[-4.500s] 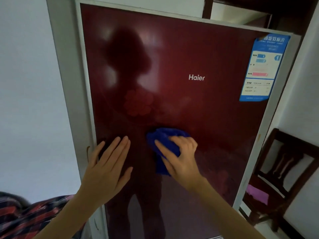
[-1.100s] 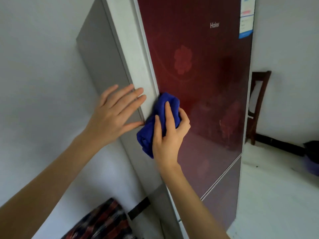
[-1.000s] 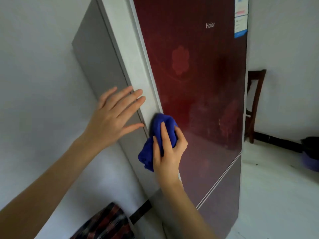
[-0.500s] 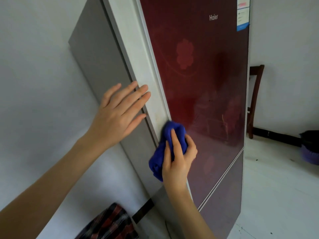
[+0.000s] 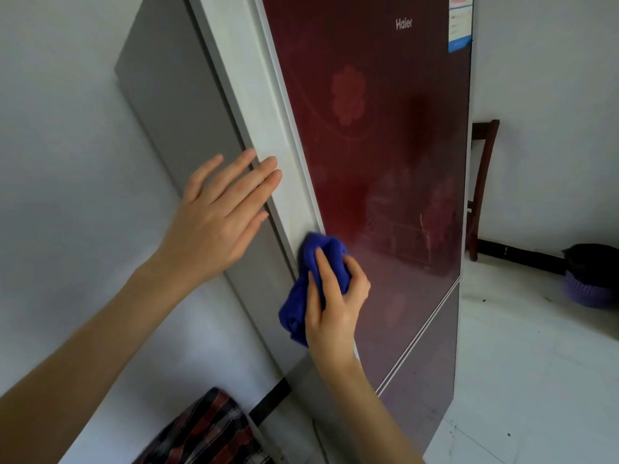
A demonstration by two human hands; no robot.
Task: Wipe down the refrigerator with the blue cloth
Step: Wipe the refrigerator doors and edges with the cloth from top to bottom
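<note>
Two hands are at the refrigerator point(image 5: 385, 162). The fingers point(image 5: 323, 279) of the right hand point(image 5: 335, 309) are curled around the blue cloth point(image 5: 294, 316) and press this bunched cloth on the left border of the dark red door, just where the red front meets the white edge strip point(image 5: 268, 128). One loose end of the cloth hangs below the palm. The fingers point(image 5: 248, 182) of the left hand point(image 5: 217, 222) are straight and hold nothing; this hand lies flat on the grey side panel point(image 5: 174, 95), and its fingertips reach the white strip, above the cloth and to its left.

The white strip is long and narrow and runs along the height of the door, so I judge that the wiping must follow this line, up or down. The right hand has the cloth already on it. The left hand, I think, only steadies the body.

Further out, a wooden chair point(image 5: 482, 182) stands by the wall behind the refrigerator.
</note>
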